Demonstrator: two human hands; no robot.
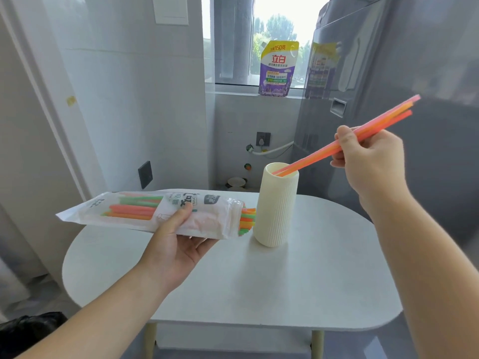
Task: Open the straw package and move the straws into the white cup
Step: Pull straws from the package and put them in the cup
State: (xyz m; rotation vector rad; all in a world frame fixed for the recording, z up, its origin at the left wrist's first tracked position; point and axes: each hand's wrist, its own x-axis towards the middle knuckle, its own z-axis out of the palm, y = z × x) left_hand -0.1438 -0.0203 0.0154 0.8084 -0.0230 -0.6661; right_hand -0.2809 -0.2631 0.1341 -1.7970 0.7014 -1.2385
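Observation:
A tall ribbed white cup [274, 211] stands on the white oval table [298, 281]. My right hand [370, 161] pinches a few pink and orange straws [381, 125]; they slant down to the left and their lower ends sit inside the cup's mouth. My left hand [178, 244] holds the straw package [145, 213] level above the table, to the left of the cup. The package's right end is open, and green, orange and yellow straw ends [247, 220] stick out of it close to the cup's side.
A grey refrigerator [414, 99] stands right behind the table. A purple detergent pouch [278, 68] sits on the windowsill at the back. A tiled wall with a dark switch plate [145, 174] is on the left. A black bag [28, 330] lies at the lower left.

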